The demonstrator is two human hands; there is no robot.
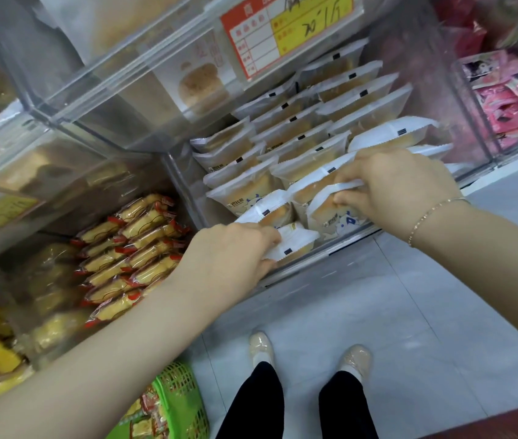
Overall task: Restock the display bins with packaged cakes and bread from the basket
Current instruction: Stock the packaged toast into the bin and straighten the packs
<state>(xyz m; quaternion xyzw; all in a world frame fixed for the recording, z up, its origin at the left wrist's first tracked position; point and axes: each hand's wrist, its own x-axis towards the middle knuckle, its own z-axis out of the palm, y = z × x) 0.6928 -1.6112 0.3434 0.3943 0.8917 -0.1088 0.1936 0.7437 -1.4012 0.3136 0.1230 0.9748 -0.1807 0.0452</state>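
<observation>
White-wrapped sponge cakes fill the clear acrylic display bin (460, 128) in leaning rows, and I judge I'm at the tidying end of loading it. My left hand (235, 251) pinches one small white cake packet (295, 242) at the bin's front edge; my right hand (400, 182) has its grip curled over the top seam of a front-row packet (330, 210), pressing it upright. Next I'd need to slot the left packet into the front gap. The green plastic basket (178, 397) sits low by my feet, stock showing in it. Red-and-yellow wrapped cakes (134, 245) crowd the neighbouring bin, and the upper bin's price card (286, 30) overhangs the reach.
</observation>
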